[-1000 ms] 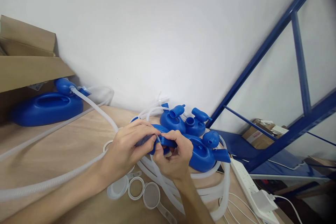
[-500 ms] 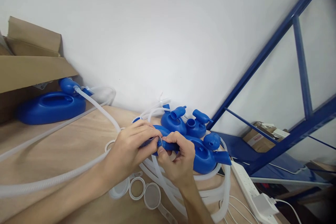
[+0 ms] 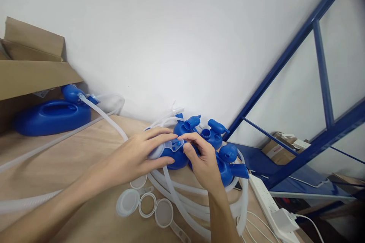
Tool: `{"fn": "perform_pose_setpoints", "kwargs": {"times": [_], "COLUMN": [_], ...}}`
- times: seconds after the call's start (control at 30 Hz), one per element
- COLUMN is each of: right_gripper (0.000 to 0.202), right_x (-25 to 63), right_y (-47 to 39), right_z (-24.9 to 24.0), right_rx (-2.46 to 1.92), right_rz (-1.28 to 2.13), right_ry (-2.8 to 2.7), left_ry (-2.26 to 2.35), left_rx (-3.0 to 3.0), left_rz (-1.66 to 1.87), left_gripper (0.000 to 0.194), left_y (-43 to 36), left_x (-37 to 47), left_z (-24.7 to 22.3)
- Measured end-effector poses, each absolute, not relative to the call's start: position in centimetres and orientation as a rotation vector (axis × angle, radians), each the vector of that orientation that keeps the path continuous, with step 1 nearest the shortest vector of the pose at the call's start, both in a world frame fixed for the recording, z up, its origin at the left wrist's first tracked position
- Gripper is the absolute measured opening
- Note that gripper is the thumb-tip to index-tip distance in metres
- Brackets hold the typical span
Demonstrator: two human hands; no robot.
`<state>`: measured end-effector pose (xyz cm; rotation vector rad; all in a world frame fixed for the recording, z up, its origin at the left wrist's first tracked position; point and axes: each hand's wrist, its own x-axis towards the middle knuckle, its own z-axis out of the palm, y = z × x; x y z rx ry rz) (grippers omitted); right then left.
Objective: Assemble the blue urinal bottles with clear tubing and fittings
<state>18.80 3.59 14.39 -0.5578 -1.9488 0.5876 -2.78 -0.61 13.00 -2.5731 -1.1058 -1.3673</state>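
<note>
My left hand (image 3: pixel 148 150) wraps its fingers and thumb round a blue bottle (image 3: pixel 176 158) and the white cap (image 3: pixel 156 152) at its left end. The cap's clear strap (image 3: pixel 177 144) reaches onto the bottle's blue neck part. My right hand (image 3: pixel 201 153) has its thumb and forefinger bent at the strap's right end, touching the bottle. Behind stand more blue bottles with blue spouts (image 3: pixel 192 122). White hoses (image 3: pixel 182 197) coil beneath my hands. Several white caps and rings (image 3: pixel 147 204) lie on the table in front.
A cardboard box (image 3: pixel 31 76) and a large blue bottle (image 3: pixel 54 117) with a hose stand at left. On the right are a white power strip (image 3: pixel 265 197) with a plugged-in adapter, a blue metal frame (image 3: pixel 285 60) and a small carton (image 3: pixel 279 148) on a shelf.
The bottle between my hands has turned, and its white cap and strap now show. My left hand has opened wider over it, and my right hand has risen slightly rightwards.
</note>
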Motion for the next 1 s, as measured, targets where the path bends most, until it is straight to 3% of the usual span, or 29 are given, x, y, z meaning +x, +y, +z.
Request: {"fn": "perform_pose_setpoints", "kwargs": {"times": [0.13, 0.27, 0.57, 1.0], "right_gripper": [0.031, 0.025, 0.028, 0.009], "right_x": [18.8, 18.4, 17.4, 17.7], "right_y": [3.3, 3.2, 2.9, 2.7], "right_z": [14.6, 14.4, 12.9, 14.3], "right_rx": [-0.562, -0.595, -0.486, -0.53], "right_rz": [0.71, 0.554, 0.166, 0.592], "right_ry": [-1.99, -1.973, -1.913, -1.991], "left_ry": [-1.113, -1.125, -1.257, -0.742], "left_rx": [-2.5, -2.389, -2.225, -2.213], "left_rz": [-1.547, -1.626, -1.63, -1.374], "left_gripper": [0.033, 0.021, 0.025, 0.032], "left_y": [-0.7, -0.9, -1.1, -0.4], "left_x": [-2.9, -2.2, -1.8, -3.9], "left_z": [13.8, 13.7, 13.3, 12.8]}}
